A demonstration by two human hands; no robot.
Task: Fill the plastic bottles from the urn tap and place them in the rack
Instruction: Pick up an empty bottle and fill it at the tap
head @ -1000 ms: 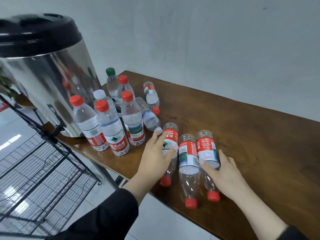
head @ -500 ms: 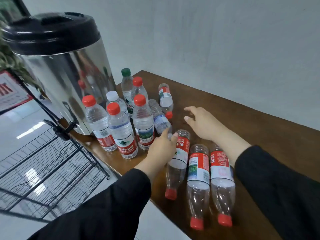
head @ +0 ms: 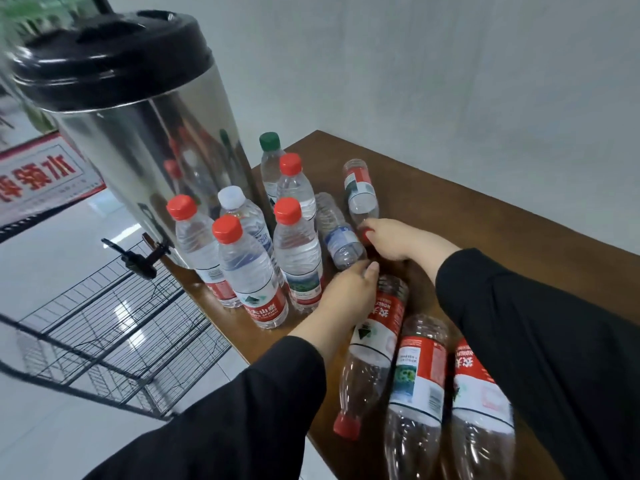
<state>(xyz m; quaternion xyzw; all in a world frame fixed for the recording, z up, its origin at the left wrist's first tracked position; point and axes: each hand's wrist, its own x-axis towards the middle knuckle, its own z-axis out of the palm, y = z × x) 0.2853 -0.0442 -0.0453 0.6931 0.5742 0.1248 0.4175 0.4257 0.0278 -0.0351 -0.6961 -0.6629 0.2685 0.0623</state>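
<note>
A steel urn (head: 145, 140) with a black lid stands at the table's left end, its black tap (head: 138, 260) over a wire rack (head: 114, 327). Several capped bottles (head: 256, 282) stand upright beside the urn. Two bottles lie behind them: a red-labelled one (head: 360, 188) and a blue-labelled one (head: 337, 233). My right hand (head: 393, 240) curls round the red-cap end of the red-labelled one. Three empty red-labelled bottles (head: 417, 379) lie side by side near the front edge. My left hand (head: 346, 297) rests on the base of the leftmost one (head: 375, 344), fingertips by the blue-labelled bottle's neck.
The brown table (head: 485, 220) stands against a pale wall, which runs behind it and to the right. Its front-left edge runs diagonally above the rack and the shiny floor. A red-and-white sign (head: 41, 174) hangs at far left.
My right hand left the near lying bottles, crossed over them and came down on the cap end of the far lying bottle. My left hand stayed on the leftmost lying bottle. The view tilted left.
</note>
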